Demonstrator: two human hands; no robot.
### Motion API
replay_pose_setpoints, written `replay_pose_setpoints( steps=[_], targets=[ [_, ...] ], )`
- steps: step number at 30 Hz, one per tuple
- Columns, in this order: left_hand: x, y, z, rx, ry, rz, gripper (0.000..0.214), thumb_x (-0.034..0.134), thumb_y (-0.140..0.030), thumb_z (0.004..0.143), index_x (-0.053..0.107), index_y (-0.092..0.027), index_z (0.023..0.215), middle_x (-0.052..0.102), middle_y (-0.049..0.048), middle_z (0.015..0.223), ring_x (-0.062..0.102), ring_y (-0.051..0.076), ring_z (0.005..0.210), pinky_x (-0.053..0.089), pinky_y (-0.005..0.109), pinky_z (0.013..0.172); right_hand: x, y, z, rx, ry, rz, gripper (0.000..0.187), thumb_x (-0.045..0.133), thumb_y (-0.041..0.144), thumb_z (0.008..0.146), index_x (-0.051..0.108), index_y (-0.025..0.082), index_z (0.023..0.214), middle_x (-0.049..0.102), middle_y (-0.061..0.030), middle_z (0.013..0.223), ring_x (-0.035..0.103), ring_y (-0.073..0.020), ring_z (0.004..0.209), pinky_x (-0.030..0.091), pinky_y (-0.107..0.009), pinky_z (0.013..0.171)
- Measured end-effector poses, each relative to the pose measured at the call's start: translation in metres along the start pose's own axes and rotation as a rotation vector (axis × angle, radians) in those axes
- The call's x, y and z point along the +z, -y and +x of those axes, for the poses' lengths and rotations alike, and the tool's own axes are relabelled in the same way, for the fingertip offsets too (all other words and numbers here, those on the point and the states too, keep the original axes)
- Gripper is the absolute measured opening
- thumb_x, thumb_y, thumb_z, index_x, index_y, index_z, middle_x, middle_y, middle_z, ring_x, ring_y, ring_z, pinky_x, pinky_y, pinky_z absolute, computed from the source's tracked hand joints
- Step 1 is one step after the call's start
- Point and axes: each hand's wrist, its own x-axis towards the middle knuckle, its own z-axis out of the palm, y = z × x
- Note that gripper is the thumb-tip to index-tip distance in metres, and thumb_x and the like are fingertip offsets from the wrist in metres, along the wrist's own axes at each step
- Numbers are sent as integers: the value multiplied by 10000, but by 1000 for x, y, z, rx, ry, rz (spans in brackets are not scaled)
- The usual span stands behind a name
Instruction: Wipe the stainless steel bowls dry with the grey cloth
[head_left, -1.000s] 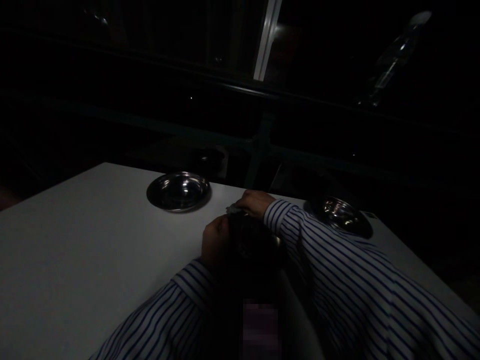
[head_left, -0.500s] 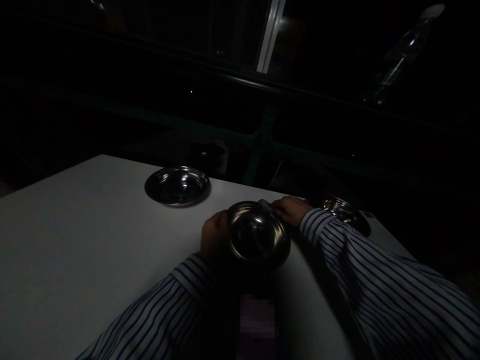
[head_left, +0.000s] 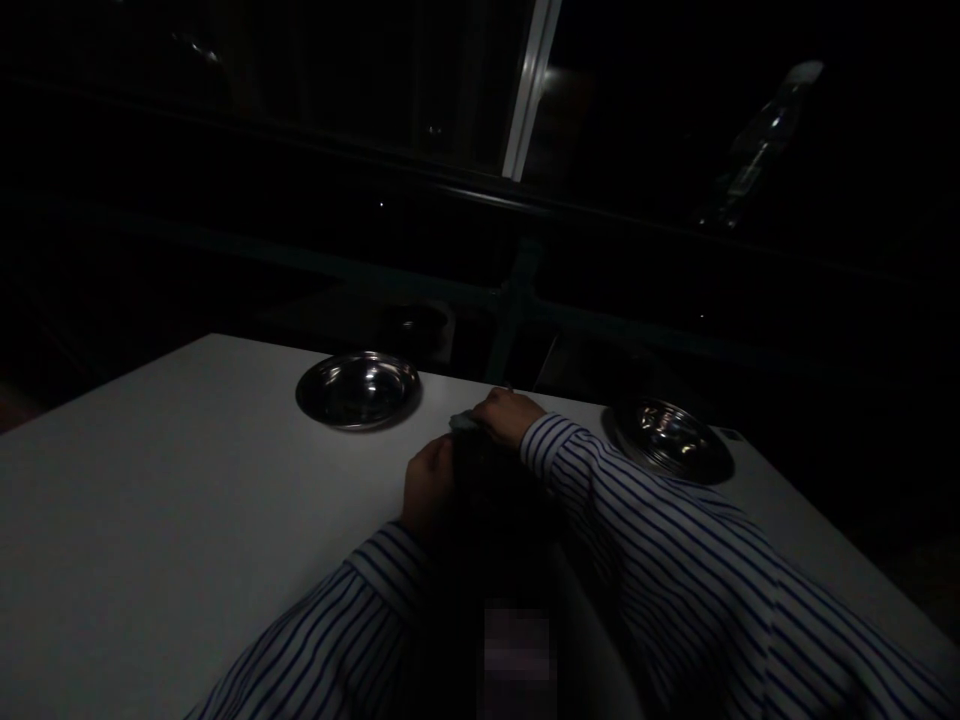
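Observation:
My left hand is closed around the left edge of a steel bowl, which is now so dark that its outline barely shows. At the bowl's far rim, my right hand pinches a small pale cloth against it. Both sleeves are striped blue and white. Farther off to the left, a shiny steel bowl rests on the white table. Another steel bowl sits beyond my right forearm.
The white table ends just past the bowls. A clear bottle with a white cap stands in the dark at the upper right. A pale upright bar rises at the back. The surroundings are very dark.
My right hand and the cloth have moved left along the bowl's far rim, toward my left hand. The bowl's shiny inside has gone dark. More of the right-hand bowl shows.

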Motion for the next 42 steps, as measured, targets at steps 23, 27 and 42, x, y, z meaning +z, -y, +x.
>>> replay_pose_setpoints(
  steps=[23, 27, 42],
  targets=[
    [-5, -6, -2, -348, -1, -391, 572, 252, -689, 709, 374, -208, 425, 394, -29, 336, 379, 98, 305, 320, 233, 356, -21, 48, -16, -157, 45, 10, 259, 408, 201, 816, 621, 141, 951, 634, -114, 942, 594, -211, 876, 430, -284, 692],
    [-4, -6, -3, -345, 36, -443, 571, 273, -702, 688, 440, -191, 494, 431, -31, 364, 388, 99, 303, 334, 237, 356, -22, 50, -22, -220, 39, -2, 256, 433, 257, 824, 607, 154, 981, 632, -104, 953, 589, -213, 882, 427, -295, 707],
    [-10, -3, -1, -122, 32, -201, 219, 511, -333, 644, 626, -159, 713, 666, 65, 778, 589, 202, 785, 440, 304, 702, -22, 58, -59, -335, 76, -107, 246, 438, 146, 832, 598, 151, 1018, 605, -114, 1018, 546, -232, 941, 453, -339, 698]
  ],
)
